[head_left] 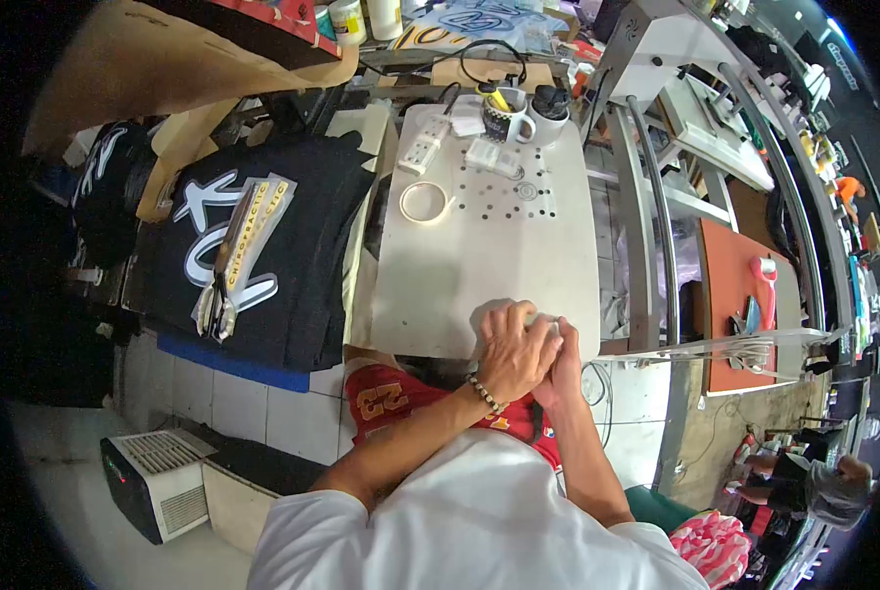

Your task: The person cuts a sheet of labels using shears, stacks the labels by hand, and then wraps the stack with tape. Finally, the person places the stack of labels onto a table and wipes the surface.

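Observation:
My left hand (520, 350), with a beaded bracelet (487, 395) at its wrist, lies over the near right edge of a pale board (479, 285). My right hand (563, 366) is pressed against it from the right. The fingers of both are bent together around something small and pale, mostly hidden between them, which I cannot make out. Farther up the board lie a roll of tape (424, 203), a power strip (425, 145) and a clear plastic box (494, 157). A patterned mug (505, 122) holding a yellow-handled tool stands beside a dark-lidded cup (549, 116).
Black fabric (312, 226) with white lettering and yellow-printed strips (255, 231) is stacked at the left. A metal frame (646, 226) stands close at the right, before an orange board (745, 305). A white boxy appliance (169, 482) sits lower left. Another person (838, 492) is at the far right.

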Motion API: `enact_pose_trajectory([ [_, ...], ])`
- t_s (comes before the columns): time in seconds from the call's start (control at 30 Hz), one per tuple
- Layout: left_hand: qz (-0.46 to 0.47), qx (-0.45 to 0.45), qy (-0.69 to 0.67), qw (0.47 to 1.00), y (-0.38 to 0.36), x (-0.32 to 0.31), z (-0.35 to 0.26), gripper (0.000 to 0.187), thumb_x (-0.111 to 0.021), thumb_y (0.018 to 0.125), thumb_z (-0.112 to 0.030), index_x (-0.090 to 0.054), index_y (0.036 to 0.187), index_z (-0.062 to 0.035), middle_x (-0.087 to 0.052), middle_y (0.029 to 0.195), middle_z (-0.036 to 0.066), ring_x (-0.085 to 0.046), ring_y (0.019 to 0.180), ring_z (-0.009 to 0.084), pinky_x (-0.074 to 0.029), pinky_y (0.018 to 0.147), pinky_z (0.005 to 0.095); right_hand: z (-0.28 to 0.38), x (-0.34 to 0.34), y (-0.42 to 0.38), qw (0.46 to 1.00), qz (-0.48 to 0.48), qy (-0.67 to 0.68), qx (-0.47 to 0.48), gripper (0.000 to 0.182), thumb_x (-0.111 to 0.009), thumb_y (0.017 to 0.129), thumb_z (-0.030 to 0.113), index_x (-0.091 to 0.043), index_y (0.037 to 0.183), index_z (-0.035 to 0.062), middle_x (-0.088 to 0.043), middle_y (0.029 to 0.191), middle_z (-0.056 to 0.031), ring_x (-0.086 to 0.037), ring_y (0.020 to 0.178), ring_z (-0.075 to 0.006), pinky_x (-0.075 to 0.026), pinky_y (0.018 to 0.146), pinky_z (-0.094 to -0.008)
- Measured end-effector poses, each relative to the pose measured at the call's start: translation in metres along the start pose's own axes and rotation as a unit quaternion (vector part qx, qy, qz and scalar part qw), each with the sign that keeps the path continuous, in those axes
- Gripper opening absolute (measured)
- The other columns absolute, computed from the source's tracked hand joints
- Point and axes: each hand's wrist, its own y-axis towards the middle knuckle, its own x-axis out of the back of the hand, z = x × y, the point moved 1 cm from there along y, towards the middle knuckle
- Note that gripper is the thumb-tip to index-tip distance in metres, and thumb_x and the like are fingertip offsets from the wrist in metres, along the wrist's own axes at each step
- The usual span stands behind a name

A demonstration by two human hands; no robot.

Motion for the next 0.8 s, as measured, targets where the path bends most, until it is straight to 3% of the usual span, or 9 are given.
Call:
enact_pose_trajectory([
  [0.23,-0.064,0.018,-0.049,0.997,0.004,-0.004,0.006,0.029,-0.065,0.090,-0.028,-0.055,0.101,-0.0029,-0.051,0.117,0.020,-0.049,0.111,0.0375,-0.035,0.094,0.0533,0.005,0.004,0.017,0.996,-0.070,-0.017,0.049,0.025,-0.052,0.100,0.035,-0.056,0.101,0.0107,-0.060,0.091,-0.0048,-0.060,0.088,-0.0174,-0.055,0.074,-0.0353],
  [0.33,-0.030,0.012,-0.197,0.980,0.006,0.011,0.027,0.027,-0.066,0.090,-0.027,-0.056,0.097,-0.0026,-0.056,0.109,0.018,-0.055,0.103,0.0354,-0.041,0.089,0.0478,0.019,0.002,0.023,0.976,-0.150,-0.091,0.130,0.021,-0.057,0.097,0.033,-0.054,0.099,0.0128,-0.054,0.086,-0.0017,-0.055,0.077,-0.0138,-0.051,0.062,-0.0313],
  [0.4,-0.050,-0.017,-0.121,0.991,0.002,0.022,0.055,0.025,-0.065,0.091,-0.028,-0.059,0.089,-0.0033,-0.059,0.096,0.015,-0.058,0.094,0.0339,-0.045,0.085,0.0434,0.030,0.008,0.032,0.953,-0.183,-0.155,0.183,0.019,-0.061,0.094,0.031,-0.052,0.096,0.0143,-0.049,0.081,0.0002,-0.050,0.069,-0.0116,-0.043,0.053,-0.0276],
  [0.43,-0.062,-0.001,-0.075,0.995,-0.003,0.026,0.074,0.024,-0.066,0.091,-0.026,-0.060,0.086,-0.0039,-0.059,0.094,0.015,-0.058,0.092,0.0341,-0.045,0.084,0.0437,0.035,0.005,0.036,0.942,-0.197,-0.171,0.210,0.019,-0.060,0.093,0.024,-0.047,0.084,0.0124,-0.045,0.069,0.0020,-0.043,0.054,-0.0109,-0.039,0.048,-0.0283],
  [0.47,-0.074,0.017,-0.029,0.997,-0.011,0.028,0.094,0.023,-0.067,0.091,-0.024,-0.061,0.082,-0.0044,-0.059,0.091,0.014,-0.058,0.089,0.0343,-0.045,0.084,0.0439,0.037,0.013,0.039,0.941,-0.199,-0.170,0.214,0.019,-0.060,0.093,0.024,-0.047,0.084,0.0124,-0.045,0.069,0.0020,-0.043,0.054,-0.0109,-0.039,0.048,-0.0283],
  [0.53,-0.089,0.049,0.015,0.995,-0.026,0.036,0.135,0.020,-0.068,0.089,-0.022,-0.061,0.084,-0.0046,-0.058,0.090,0.014,-0.057,0.087,0.0346,-0.044,0.079,0.0461,0.041,0.033,0.048,0.858,-0.110,-0.420,0.276,0.021,-0.061,0.092,0.024,-0.048,0.080,0.0124,-0.045,0.066,0.0028,-0.043,0.055,-0.0086,-0.038,0.049,-0.0274],
  [0.6,-0.080,0.092,-0.022,0.992,-0.035,0.040,0.149,0.021,-0.072,0.086,-0.023,-0.061,0.081,-0.0058,-0.056,0.090,0.012,-0.056,0.088,0.0330,-0.043,0.079,0.0459,0.035,0.024,0.049,0.839,-0.101,-0.441,0.302,0.020,-0.057,0.094,0.023,-0.050,0.080,0.0104,-0.047,0.065,0.0025,-0.043,0.057,-0.0070,-0.038,0.051,-0.0263],
  [0.73,-0.042,0.008,0.084,0.996,-0.025,0.053,0.133,0.026,-0.077,0.081,-0.029,-0.060,0.079,-0.0093,-0.056,0.092,0.009,-0.054,0.086,0.0304,-0.043,0.079,0.0464,0.030,0.008,0.055,0.791,-0.012,-0.525,0.315,0.020,-0.052,0.096,0.019,-0.060,0.102,0.0013,-0.052,0.074,-0.0006,-0.051,0.063,-0.0113,-0.043,0.061,-0.0274],
  [0.8,-0.022,0.013,0.075,0.997,-0.029,0.049,0.136,0.031,-0.079,0.078,-0.035,-0.060,0.079,-0.0111,-0.057,0.094,0.009,-0.055,0.090,0.0310,-0.042,0.083,0.0496,0.027,0.021,0.072,0.804,0.000,-0.495,0.329,0.036,-0.055,0.097,0.021,-0.049,0.129,0.0047,-0.072,0.096,-0.0154,-0.057,0.077,-0.0114,-0.047,0.067,-0.0276],
])
